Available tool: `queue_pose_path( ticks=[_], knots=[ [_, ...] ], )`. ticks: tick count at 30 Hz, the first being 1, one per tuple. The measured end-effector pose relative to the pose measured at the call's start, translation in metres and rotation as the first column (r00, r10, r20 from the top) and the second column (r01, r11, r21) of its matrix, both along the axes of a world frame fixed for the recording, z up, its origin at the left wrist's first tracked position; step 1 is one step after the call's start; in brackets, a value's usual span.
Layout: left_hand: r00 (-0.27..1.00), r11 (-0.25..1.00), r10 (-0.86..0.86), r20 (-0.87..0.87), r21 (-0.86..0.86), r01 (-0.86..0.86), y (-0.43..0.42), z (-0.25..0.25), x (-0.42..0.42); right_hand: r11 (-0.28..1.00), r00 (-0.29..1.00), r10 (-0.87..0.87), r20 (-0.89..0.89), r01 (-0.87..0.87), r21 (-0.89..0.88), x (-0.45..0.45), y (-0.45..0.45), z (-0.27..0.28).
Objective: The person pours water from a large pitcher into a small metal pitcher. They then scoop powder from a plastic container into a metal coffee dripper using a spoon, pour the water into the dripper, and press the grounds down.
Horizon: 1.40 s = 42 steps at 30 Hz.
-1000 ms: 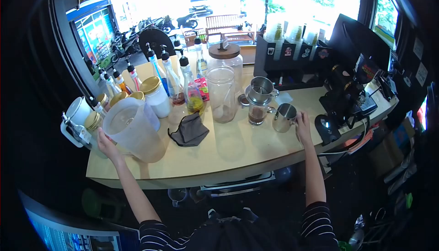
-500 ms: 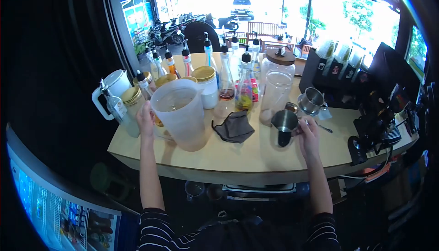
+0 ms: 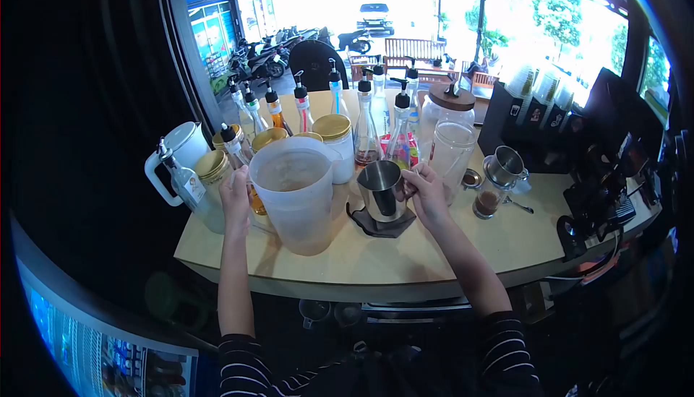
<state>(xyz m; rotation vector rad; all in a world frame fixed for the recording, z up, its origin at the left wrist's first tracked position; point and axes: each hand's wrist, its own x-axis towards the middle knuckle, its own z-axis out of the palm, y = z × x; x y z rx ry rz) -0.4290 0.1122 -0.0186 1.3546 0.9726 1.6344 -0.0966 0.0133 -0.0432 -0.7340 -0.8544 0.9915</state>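
Observation:
My left hand (image 3: pixel 235 198) is closed round the handle side of a tall frosted plastic pitcher (image 3: pixel 295 205), which appears to stand upright on the counter. Its spout points right, and its contents are unclear. Gripped by its handle in my right hand (image 3: pixel 426 193) is a steel milk jug (image 3: pixel 381 193), upright with its mouth up. The jug is just right of the pitcher, in front of or above a crumpled dark grey cloth (image 3: pixel 383 228); whether it touches the cloth I cannot tell.
Several pump bottles (image 3: pixel 334 97) and gold-lidded jars (image 3: pixel 332 131) line the back. At right, a metal drip filter (image 3: pixel 506 162) sits on a glass of brown liquid (image 3: pixel 487 203) beside a spoon (image 3: pixel 520 205). A wooden-lidded jar (image 3: pixel 452 101) and cup holder (image 3: pixel 528 115) stand behind.
My right hand has carried the steel jug leftward, from near the drip filter to over the cloth beside the pitcher. My left hand stays at the pitcher. The view has shifted slightly.

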Motion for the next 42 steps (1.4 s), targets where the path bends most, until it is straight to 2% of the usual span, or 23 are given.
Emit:
queue_pose_path(
  ticks=[8, 10, 19, 25, 42],
  knots=[
    [0.991, 0.996, -0.087, -0.102, -0.003, 0.087, -0.005, 0.024, 0.009, 0.999, 0.999, 0.035, -0.034, -0.035, 0.0, -0.002, 0.02, -0.014],
    [0.983, 0.988, -0.083, -0.165, 0.113, 0.102, -0.006, 0.029, 0.019, 0.999, 0.998, 0.046, -0.053, -0.046, -0.001, -0.001, 0.02, -0.013],
    [0.932, 0.973, -0.094, -0.351, 0.167, 0.161, -0.001, 0.035, 0.041, 0.999, 0.995, 0.042, -0.09, -0.043, -0.008, 0.014, 0.011, -0.011],
    [0.931, 0.973, -0.129, -0.341, 0.137, 0.185, -0.006, 0.04, 0.05, 0.999, 0.995, 0.022, -0.095, -0.026, -0.035, 0.024, 0.009, -0.022],
    [0.938, 0.978, -0.075, -0.338, 0.161, 0.136, -0.009, 0.038, 0.047, 0.994, 0.991, 0.037, -0.132, -0.05, -0.094, 0.031, 0.004, -0.052]
  ],
)
